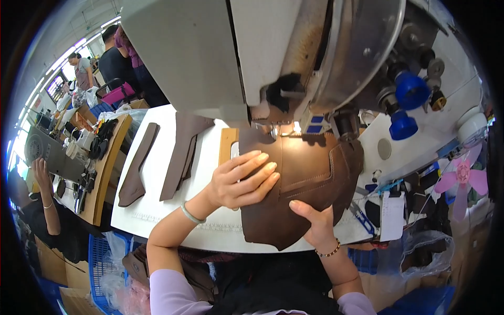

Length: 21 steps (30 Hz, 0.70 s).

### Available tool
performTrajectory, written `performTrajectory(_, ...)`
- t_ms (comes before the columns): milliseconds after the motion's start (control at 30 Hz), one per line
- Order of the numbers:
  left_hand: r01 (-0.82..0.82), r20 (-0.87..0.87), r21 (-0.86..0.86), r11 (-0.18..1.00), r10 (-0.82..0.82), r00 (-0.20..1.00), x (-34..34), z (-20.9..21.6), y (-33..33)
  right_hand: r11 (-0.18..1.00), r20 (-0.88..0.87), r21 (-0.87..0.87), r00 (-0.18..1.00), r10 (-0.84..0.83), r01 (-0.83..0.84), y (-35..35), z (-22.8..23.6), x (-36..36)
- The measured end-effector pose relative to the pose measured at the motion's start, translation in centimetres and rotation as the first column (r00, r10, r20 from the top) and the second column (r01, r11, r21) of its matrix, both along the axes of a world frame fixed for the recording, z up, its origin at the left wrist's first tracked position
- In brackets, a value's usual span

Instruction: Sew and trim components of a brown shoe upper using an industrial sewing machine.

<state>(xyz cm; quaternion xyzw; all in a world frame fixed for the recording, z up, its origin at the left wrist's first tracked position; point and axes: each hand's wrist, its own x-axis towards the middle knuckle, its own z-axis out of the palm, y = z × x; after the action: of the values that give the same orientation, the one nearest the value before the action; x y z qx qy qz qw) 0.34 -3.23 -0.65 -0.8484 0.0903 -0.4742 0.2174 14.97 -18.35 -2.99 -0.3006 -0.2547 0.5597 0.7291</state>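
A brown leather panel (275,215) with stitched lines lies under the needle area (275,131) of a large sewing machine (181,58), lit by its lamp. On the panel's left part rests my left hand (241,181), its fingers stretched out and lying flat. At the lower right edge, my right hand (317,223) grips the panel with the thumb on top; its other fingers are hidden beneath. The panel's near edge hangs toward the front of the white table (152,218).
Flat brown leather pieces (181,152) lie left of the machine. Blue knobs (409,92), a pink fan (463,176) and a blue-handled cutter (362,218) are on the right. A blue basket (97,268) stands below left. A co-worker's hand (42,173) shows at far left.
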Motion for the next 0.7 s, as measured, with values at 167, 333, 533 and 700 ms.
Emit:
performTrajectory(167, 0.015, 0.003, -0.027, 1.0, -0.015, 1.0, -0.3, 0.6, -0.5, 1.0, 0.053, -0.012, 0.999, 0.01, -0.009, -0.2, -0.3, -0.1)
performTrajectory(333, 0.019, 0.014, -0.053, 0.998, -0.018, 1.0, -0.3, 0.5, -0.3, 1.0, 0.038, 0.008, 0.999, -0.003, 0.003, 0.0, -0.3, -0.3)
performTrajectory(533, 0.017, 0.006, -0.051, 0.999, -0.017, 1.0, 0.0, 0.9, 0.5, 1.0, 0.09, 0.007, 0.996, -0.019, 0.019, 0.8, 0.0, 0.0)
performTrajectory(700, -0.025, -0.013, -0.087, 0.996, 0.024, 1.0, 0.4, 1.1, 0.7, 0.999, 0.051, 0.039, 0.999, 0.004, -0.006, 1.7, 1.0, 0.8)
